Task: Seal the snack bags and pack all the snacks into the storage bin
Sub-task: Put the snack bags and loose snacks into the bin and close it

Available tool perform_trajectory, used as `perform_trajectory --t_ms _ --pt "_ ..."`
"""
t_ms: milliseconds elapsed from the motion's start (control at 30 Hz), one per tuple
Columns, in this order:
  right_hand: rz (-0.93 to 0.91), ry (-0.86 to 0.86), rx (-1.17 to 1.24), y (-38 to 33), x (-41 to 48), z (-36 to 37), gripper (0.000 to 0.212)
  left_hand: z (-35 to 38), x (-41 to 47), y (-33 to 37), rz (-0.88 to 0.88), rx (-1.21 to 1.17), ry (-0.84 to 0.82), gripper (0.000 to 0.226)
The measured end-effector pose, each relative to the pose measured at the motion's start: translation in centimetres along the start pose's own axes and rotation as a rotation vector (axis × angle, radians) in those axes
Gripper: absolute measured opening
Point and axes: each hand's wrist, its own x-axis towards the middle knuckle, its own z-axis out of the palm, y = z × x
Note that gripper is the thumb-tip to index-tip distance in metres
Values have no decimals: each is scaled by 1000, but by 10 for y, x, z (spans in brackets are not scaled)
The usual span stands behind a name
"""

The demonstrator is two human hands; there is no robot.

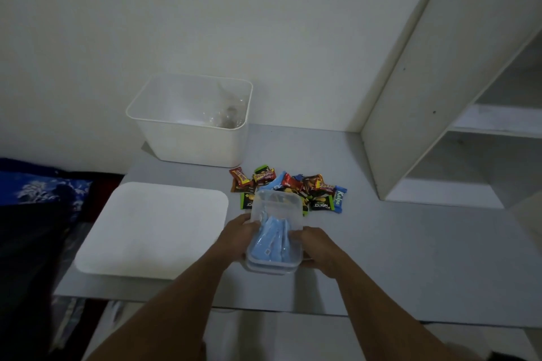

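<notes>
Storage bin (187, 138) at table (396, 243) back, against the wall. Bin lid (152, 228) flat on the table in front of it, toward the left edge. Snack pile (289, 189) right of lid, just before the bin's right corner. Clear container (274, 231) (packets inside) nearest, before the pile, between left hand (234, 239) and right hand (319, 249). Shelf unit (457, 114) at far right.

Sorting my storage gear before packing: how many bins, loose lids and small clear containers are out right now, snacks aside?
White storage bin: 1
White lid: 1
Small clear container: 1
Total: 3
</notes>
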Motion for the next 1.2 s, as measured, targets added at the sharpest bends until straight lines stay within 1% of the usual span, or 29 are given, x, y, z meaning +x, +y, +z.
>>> perform_trajectory --t_ms 100,200,300,367,433,533,600,700,733,800,867,933,967,1033,1200 --pt "-56 -35 10 -11 -6 -4 20 -6 -4 12 41 11 -20 27" --pt "-114 -67 20 -33 -17 -11 21 -16 -8 32 104 7 -20 21" --pt "-182 -53 15 -66 -31 -14 20 -29 -16 61 130 -5 32 19" --pt "-224 -43 -1 -91 -43 -14 19 -41 -23 83 117 -16 58 24" --pt "-270 -33 -4 -118 -51 -12 24 -57 -30 105 85 -56 77 35" --pt "-340 -45 -26 -164 -68 -6 27 -85 -38 138 135 -133 117 42" --pt "-377 -70 -64 -195 -80 1 28 -106 -40 160 171 -139 136 46" --pt "-430 -87 -106 -239 -90 14 30 -139 -47 192 214 -144 144 43" --pt "-450 -87 -119 -252 -91 20 33 -151 -47 202 230 -145 146 41" --pt "-485 -88 -113 -278 -91 37 47 -175 -49 218 257 -129 152 39" --pt "-524 -113 -98 -300 -88 56 65 -200 -45 231 274 -109 149 41" --pt "-558 -132 -132 -322 -81 76 74 -225 -38 242 295 -75 154 46" --pt "-566 -133 -143 -332 -76 86 77 -238 -34 247 303 -61 160 50" --pt "-572 -134 -141 -352 -61 105 80 -262 -22 257 321 -44 163 52" --pt "-520 -110 -99 -394 -9 145 80 -311 28 274 325 -12 126 40"
